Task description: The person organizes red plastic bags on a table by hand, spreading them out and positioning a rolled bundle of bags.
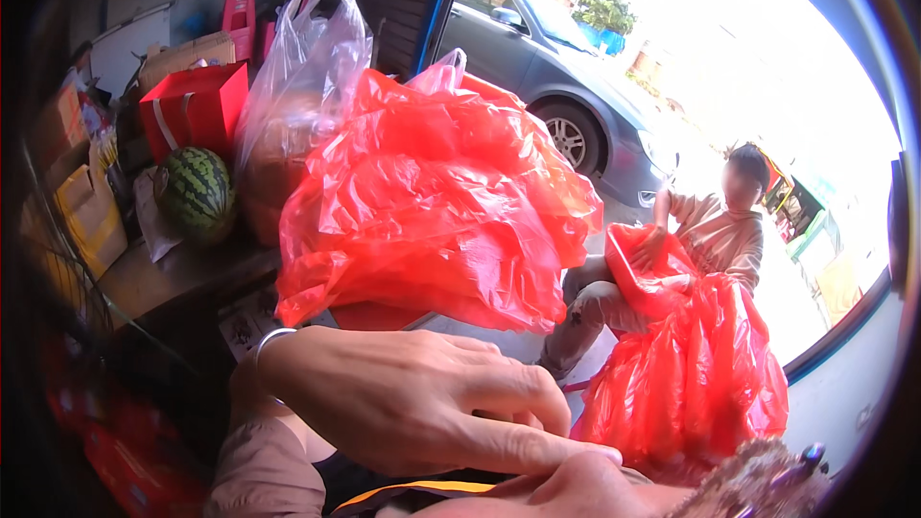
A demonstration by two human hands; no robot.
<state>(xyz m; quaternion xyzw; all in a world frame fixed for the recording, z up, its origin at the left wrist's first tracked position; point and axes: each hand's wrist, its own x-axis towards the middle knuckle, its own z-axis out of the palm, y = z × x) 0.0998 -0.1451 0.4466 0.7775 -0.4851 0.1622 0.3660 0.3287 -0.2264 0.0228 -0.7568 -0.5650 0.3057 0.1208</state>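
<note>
My left hand, with a silver bangle at its wrist, reaches across low in the view. Its fingers are curled and its thumb or lowest finger meets my right hand. Only the knuckles and back of my right hand show at the bottom edge; its fingers are hidden. I see nothing held in either hand, but the undersides are out of sight. Just beyond my left hand lies a big heap of thin red plastic bags. More red plastic hangs to the right, close beyond my right hand.
A seated person handles the red plastic at right. On a dark table at left stand a watermelon, a red gift bag, cardboard boxes and a clear plastic bag. Outside the doorway stands a grey car.
</note>
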